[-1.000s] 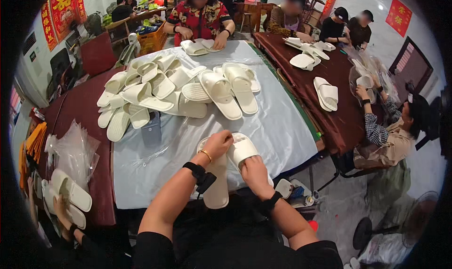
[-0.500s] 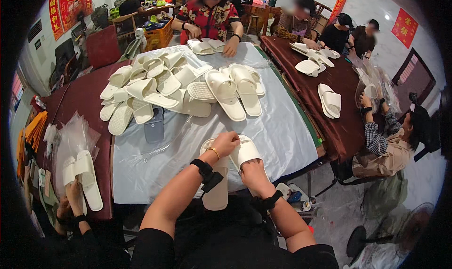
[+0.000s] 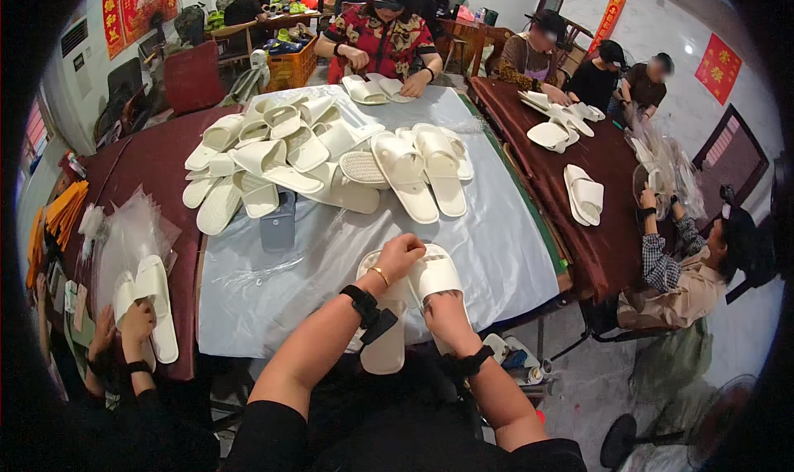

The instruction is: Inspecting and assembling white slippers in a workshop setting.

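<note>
Two cream slippers lie side by side at the table's near edge. My right hand (image 3: pixel 447 317) reaches into the right slipper (image 3: pixel 434 275) from the heel side, its fingertips hidden under the strap. Over the toe end between the two, my left hand (image 3: pixel 400 257) is closed in a pinch; what it holds, if anything, is too small to tell. The left slipper (image 3: pixel 384 352) lies partly beneath my left hand and wrist, its heel overhanging the table edge. Both wrists wear black bands.
A heap of cream slippers (image 3: pixel 281 154) covers the table's far left, with a grey-blue slipper (image 3: pixel 279 224) beside it. A co-worker across handles a pair (image 3: pixel 374 90). At the left, another person's hand (image 3: pixel 137 321) rests on slippers by clear bags (image 3: pixel 136 232). A seated person (image 3: pixel 678 245) works at right.
The whole view has shifted slightly. My hands stay at the right slipper, nearly unchanged. The co-worker at the left has moved both hands up along their slippers.
</note>
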Available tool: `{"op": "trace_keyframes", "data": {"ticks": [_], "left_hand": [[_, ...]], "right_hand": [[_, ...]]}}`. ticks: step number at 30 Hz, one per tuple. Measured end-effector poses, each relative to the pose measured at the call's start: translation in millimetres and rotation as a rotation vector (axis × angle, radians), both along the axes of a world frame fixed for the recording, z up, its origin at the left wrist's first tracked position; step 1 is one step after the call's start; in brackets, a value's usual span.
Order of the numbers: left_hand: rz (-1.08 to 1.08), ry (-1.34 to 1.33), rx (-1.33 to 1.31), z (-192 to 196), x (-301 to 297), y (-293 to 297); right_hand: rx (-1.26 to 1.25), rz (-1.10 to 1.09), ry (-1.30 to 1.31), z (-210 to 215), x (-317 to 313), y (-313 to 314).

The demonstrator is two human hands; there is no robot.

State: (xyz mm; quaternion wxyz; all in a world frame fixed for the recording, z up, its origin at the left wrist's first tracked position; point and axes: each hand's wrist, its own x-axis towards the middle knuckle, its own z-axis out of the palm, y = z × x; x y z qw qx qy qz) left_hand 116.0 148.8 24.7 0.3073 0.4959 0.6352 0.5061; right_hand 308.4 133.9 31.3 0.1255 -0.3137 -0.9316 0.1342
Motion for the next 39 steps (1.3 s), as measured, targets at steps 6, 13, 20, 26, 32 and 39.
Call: {"op": "trace_keyframes", "data": {"ticks": [6, 13, 20, 26, 32, 39], "left_hand": [[0.173, -0.265, 0.046, -4, -21, -9], [0.126, -0.187, 0.104, 7, -21, -28], [0.145, -0.28, 0.132, -3, -21, -31], [0.186, -0.24, 0.11, 5, -18, -39], [0.197, -0.243, 0.165, 11, -16, -46], [0.201, -0.287, 0.246, 7, -10, -45]], "right_hand": [[0.002, -0.051, 0.709, 0, 12, -16], [-0.12, -0.168, 0.733, 37, -18, 17], [-0.499, 0.068, 0.572, 23, -75, 58], [-0.43, 0.064, 0.371, 29, -82, 66], [-0.399, 0.031, 0.378, 27, -87, 66], [-0.611, 0.047, 0.447, 14, -83, 78]]}}
